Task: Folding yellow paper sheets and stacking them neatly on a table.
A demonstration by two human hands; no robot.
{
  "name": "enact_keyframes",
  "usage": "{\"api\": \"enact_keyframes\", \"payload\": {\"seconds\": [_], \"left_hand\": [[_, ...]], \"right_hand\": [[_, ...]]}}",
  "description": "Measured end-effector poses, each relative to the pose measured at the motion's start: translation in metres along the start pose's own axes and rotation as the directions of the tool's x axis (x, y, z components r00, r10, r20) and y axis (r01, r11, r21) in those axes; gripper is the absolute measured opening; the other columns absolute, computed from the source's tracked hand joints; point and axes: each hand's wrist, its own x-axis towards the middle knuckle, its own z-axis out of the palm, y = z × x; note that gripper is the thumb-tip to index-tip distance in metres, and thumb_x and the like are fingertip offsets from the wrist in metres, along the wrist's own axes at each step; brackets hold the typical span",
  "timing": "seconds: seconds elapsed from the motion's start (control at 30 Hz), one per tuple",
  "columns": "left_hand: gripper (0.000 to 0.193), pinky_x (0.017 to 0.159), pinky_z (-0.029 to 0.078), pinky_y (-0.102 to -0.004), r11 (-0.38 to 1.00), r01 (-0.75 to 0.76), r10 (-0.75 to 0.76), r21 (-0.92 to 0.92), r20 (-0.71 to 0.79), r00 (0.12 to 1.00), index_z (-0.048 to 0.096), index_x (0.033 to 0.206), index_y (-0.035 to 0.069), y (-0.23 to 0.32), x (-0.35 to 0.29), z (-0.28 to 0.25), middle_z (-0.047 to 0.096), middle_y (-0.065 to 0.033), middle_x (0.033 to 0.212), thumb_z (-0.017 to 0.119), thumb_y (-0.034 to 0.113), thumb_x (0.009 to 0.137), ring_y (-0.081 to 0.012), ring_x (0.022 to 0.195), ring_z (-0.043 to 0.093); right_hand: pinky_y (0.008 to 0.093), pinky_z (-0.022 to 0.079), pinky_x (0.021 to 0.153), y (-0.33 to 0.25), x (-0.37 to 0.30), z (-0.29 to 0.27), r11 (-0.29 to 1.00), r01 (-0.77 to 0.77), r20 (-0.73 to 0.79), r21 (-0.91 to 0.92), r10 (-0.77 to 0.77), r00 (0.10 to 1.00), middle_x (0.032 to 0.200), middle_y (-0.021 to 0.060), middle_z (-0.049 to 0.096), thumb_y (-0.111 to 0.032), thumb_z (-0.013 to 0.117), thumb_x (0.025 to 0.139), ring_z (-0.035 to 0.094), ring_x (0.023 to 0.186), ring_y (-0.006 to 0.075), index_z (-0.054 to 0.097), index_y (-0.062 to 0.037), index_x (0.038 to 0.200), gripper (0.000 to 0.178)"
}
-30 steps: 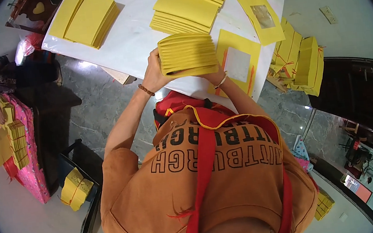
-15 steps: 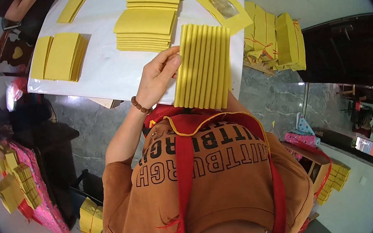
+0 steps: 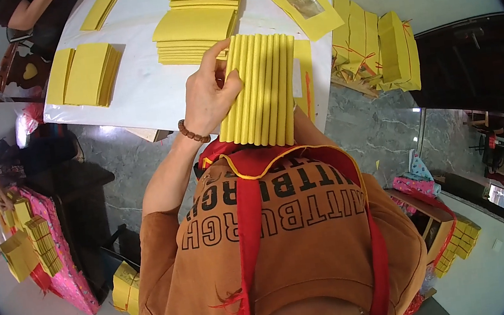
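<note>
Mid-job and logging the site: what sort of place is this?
Probably a small paper-goods workshop: stacks of folded yellow paper lie on a white-covered table, red-tied yellow bundles sit to its right, and the left hand grips a ridged yellow stack.

Yellow folded-paper bundle [image 3: 259, 90] — held up, long rounded folds side by side, ridged face to camera. Ends roughly flush, slight tilt, far end leaning right. In view it overlaps the near edge of the white table [image 3: 135, 77].
</note>
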Motion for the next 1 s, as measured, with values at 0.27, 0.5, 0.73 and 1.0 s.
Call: {"api": "enact_keyframes", "payload": {"seconds": [0.27, 0.5, 0.73, 1.0], "left_hand": [[0.045, 0.059, 0.048, -0.0242, 1.0, -0.029, 0.03, 0.01, -0.054, 0.998, 0.045, 0.121, 0.004, 0.002, -0.007, 0.001, 0.063, -0.0098, 0.081, 0.061, 0.012, 0.08, -0.0125, 0.068, 0.06], [0.048, 0.058, 0.049, -0.0256, 0.999, -0.011, 0.014, 0.05, -0.056, 0.998, 0.045, 0.118, 0.003, 0.006, -0.008, 0.001, 0.063, -0.0124, 0.083, 0.065, 0.018, 0.077, -0.0153, 0.07, 0.062], [0.052, 0.062, 0.05, -0.0331, 0.998, 0.003, 0.003, 0.066, -0.091, 0.996, 0.044, 0.115, 0.005, 0.008, -0.012, 0.004, 0.063, -0.0147, 0.081, 0.066, 0.024, 0.073, -0.0243, 0.071, 0.063], [0.06, 0.066, 0.05, -0.035, 0.984, 0.035, -0.022, 0.177, -0.072, 0.997, 0.04, 0.116, 0.003, 0.014, -0.012, 0.004, 0.063, -0.0172, 0.083, 0.067, 0.035, 0.073, -0.0291, 0.075, 0.064]], "right_hand": [[0.044, 0.046, 0.09, -0.003, 0.015, 0.045, 0.949, 0.052, -0.654, 0.311, 0.174, 0.736, 0.122, 0.0161, 0.05, -0.039, 0.046, 0.088, 0.054, 0.106, 0.0274, 0.041, -0.0024, 0.127, 0.054], [0.0424, 0.045, 0.091, 0.006, 0.007, 0.015, 0.983, 0.029, -0.071, -0.184, -0.043, 0.997, 0.121, 0.0155, 0.051, -0.041, 0.054, 0.083, 0.054, 0.107, 0.0266, 0.042, -0.0022, 0.126, 0.059], [0.0418, 0.044, 0.093, 0.005, 0.002, 0.012, 0.953, 0.026, -0.108, -0.3, -0.061, 0.992, 0.122, 0.0143, 0.051, -0.044, 0.06, 0.079, 0.053, 0.109, 0.0266, 0.041, -0.0033, 0.127, 0.066], [0.0432, 0.043, 0.093, 0.008, 0.0, 0.005, 0.971, 0.016, -0.115, -0.237, -0.044, 0.992, 0.122, 0.0144, 0.051, -0.044, 0.059, 0.08, 0.052, 0.109, 0.0273, 0.04, -0.0045, 0.128, 0.065]]}}
